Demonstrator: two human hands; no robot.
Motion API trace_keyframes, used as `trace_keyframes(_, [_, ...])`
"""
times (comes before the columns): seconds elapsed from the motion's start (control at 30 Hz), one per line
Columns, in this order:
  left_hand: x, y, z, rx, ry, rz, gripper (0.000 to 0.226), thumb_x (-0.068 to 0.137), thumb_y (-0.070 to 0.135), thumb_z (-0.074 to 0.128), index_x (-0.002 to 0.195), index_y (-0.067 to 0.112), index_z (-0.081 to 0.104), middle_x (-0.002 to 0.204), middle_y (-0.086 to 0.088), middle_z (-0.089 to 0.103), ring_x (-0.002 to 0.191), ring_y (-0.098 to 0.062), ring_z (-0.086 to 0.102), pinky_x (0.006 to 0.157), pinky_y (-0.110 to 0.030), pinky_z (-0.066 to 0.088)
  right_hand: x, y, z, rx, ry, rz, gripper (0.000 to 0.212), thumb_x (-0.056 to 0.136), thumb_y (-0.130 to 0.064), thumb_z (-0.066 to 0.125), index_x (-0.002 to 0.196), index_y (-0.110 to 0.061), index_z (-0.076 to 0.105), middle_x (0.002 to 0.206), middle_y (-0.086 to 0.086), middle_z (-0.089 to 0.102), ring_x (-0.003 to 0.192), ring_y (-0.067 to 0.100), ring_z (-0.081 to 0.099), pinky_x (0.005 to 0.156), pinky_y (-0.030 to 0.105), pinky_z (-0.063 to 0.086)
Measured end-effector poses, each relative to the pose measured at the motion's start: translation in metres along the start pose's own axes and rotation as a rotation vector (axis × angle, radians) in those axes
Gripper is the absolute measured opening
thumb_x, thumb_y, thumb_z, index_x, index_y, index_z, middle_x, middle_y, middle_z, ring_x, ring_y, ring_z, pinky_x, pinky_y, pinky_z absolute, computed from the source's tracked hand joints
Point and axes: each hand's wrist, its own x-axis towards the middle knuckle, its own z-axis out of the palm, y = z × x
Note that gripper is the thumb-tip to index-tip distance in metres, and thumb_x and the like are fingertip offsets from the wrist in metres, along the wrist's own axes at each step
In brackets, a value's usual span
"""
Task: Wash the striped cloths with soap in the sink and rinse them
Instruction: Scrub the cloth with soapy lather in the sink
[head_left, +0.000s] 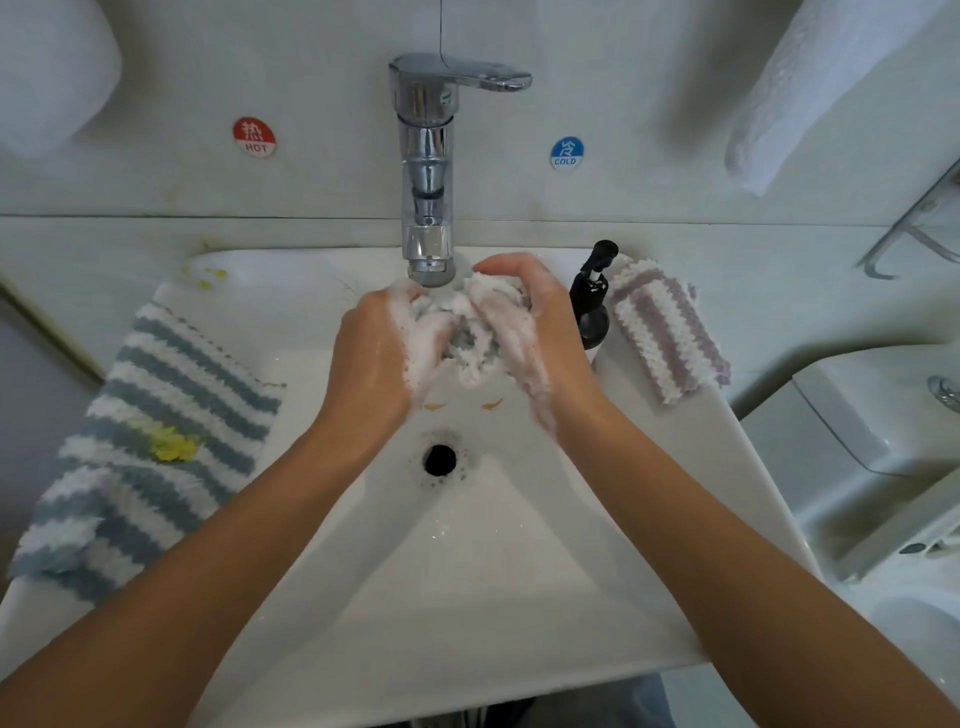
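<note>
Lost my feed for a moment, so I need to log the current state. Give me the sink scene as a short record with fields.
hands: left hand and right hand both grip one soapy cloth, bunched between them
location: under the faucet spout, above the sink basin
foam: covers the fingers and the cloth
blue striped cloth: draped on the left sink edge, yellow stain on it
purple striped cloth: on the right sink edge
soap dispenser: upright beside the right hand
drain: open
</note>
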Motion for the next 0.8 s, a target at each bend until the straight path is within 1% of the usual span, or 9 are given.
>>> trace_keyframes(0.13, [0.004, -0.015, 0.0, 0.058, -0.018, -0.009, 0.029, 0.072, 0.04, 0.041, 0.066, 0.013, 0.052, 0.061, 0.004, 0.046, 0.059, -0.018, 0.044, 0.054, -0.029, 0.036, 0.002, 0.003, 0.0, -0.183, -0.117, -0.074, 0.02, 0.094, -0.019, 0.063, 0.11, -0.009, 0.068, 0.1, 0.004, 0.069, 0.096, 0.018, 0.066, 0.091, 0.037, 0.053])
trace_keyframes(0.2, [0.004, -0.016, -0.001, -0.043, -0.002, -0.07, 0.02, 0.07, 0.033, 0.042, 0.071, 0.018, 0.055, 0.07, 0.001, 0.053, 0.067, -0.02, 0.05, 0.063, -0.03, 0.043, 0.003, 0.003, 0.0, -0.236, -0.168, -0.055, 0.026, 0.091, -0.025, 0.066, 0.112, -0.011, 0.067, 0.103, 0.004, 0.069, 0.095, 0.016, 0.066, 0.089, 0.032, 0.053])
trace_keyframes(0.23, [0.004, -0.014, -0.002, -0.129, 0.031, -0.137, 0.019, 0.069, 0.028, 0.046, 0.07, 0.013, 0.057, 0.069, -0.003, 0.055, 0.066, -0.022, 0.05, 0.062, -0.034, 0.044, 0.003, 0.003, 0.0, -0.242, -0.193, -0.046, 0.028, 0.089, -0.027, 0.069, 0.114, -0.013, 0.067, 0.102, 0.001, 0.069, 0.093, 0.013, 0.066, 0.087, 0.028, 0.053])
trace_keyframes(0.3, [0.008, -0.011, -0.006, -0.269, 0.109, -0.279, 0.024, 0.071, 0.021, 0.054, 0.074, -0.002, 0.06, 0.065, -0.012, 0.055, 0.057, -0.025, 0.048, 0.054, -0.037, 0.043, 0.001, 0.003, 0.0, -0.263, -0.259, -0.059, 0.036, 0.085, -0.029, 0.073, 0.118, -0.016, 0.065, 0.1, -0.003, 0.068, 0.09, 0.011, 0.066, 0.082, 0.024, 0.053])
trace_keyframes(0.4, [0.011, -0.013, -0.01, -0.388, 0.149, -0.396, 0.009, 0.07, 0.013, 0.057, 0.067, 0.005, 0.055, 0.065, -0.013, 0.052, 0.054, -0.023, 0.049, 0.046, -0.027, 0.038, -0.003, 0.004, 0.001, -0.43, -0.359, -0.109, 0.041, 0.083, -0.025, 0.073, 0.121, -0.016, 0.059, 0.09, -0.01, 0.063, 0.08, 0.011, 0.063, 0.073, 0.029, 0.052])
trace_keyframes(0.47, [0.011, -0.014, -0.009, -0.444, 0.139, -0.44, 0.017, 0.074, 0.006, 0.057, 0.061, 0.013, 0.049, 0.064, -0.011, 0.05, 0.054, -0.023, 0.048, 0.042, -0.02, 0.033, -0.004, 0.006, 0.002, -0.587, -0.34, -0.165, 0.036, 0.086, -0.026, 0.069, 0.12, -0.016, 0.059, 0.084, -0.011, 0.058, 0.074, 0.01, 0.057, 0.066, 0.028, 0.044])
trace_keyframes(0.57, [0.013, -0.017, -0.005, -0.397, 0.132, -0.395, 0.018, 0.082, 0.005, 0.056, 0.068, 0.015, 0.051, 0.07, -0.011, 0.055, 0.059, -0.024, 0.054, 0.044, -0.025, 0.041, -0.002, 0.009, 0.0, -0.69, -0.269, -0.247, 0.03, 0.093, -0.028, 0.06, 0.118, -0.012, 0.06, 0.086, -0.002, 0.06, 0.076, 0.019, 0.056, 0.069, 0.031, 0.042])
trace_keyframes(0.7, [0.013, -0.013, -0.005, -0.358, 0.161, -0.32, 0.01, 0.078, 0.023, 0.061, 0.078, 0.019, 0.051, 0.077, -0.007, 0.059, 0.064, -0.024, 0.053, 0.053, -0.034, 0.043, 0.0, 0.007, -0.002, -0.501, -0.183, -0.23, 0.032, 0.097, -0.015, 0.052, 0.129, -0.016, 0.055, 0.098, -0.001, 0.063, 0.068, 0.023, 0.064, 0.066, 0.039, 0.054])
trace_keyframes(0.8, [0.008, -0.006, -0.001, -0.238, 0.143, -0.217, 0.005, 0.093, 0.02, 0.054, 0.093, 0.022, 0.05, 0.077, 0.005, 0.055, 0.06, -0.016, 0.054, 0.048, -0.028, 0.045, 0.001, 0.008, -0.001, -0.337, -0.06, -0.238, 0.026, 0.099, -0.01, 0.049, 0.124, -0.013, 0.053, 0.074, -0.001, 0.057, 0.057, 0.019, 0.054, 0.054, 0.033, 0.046])
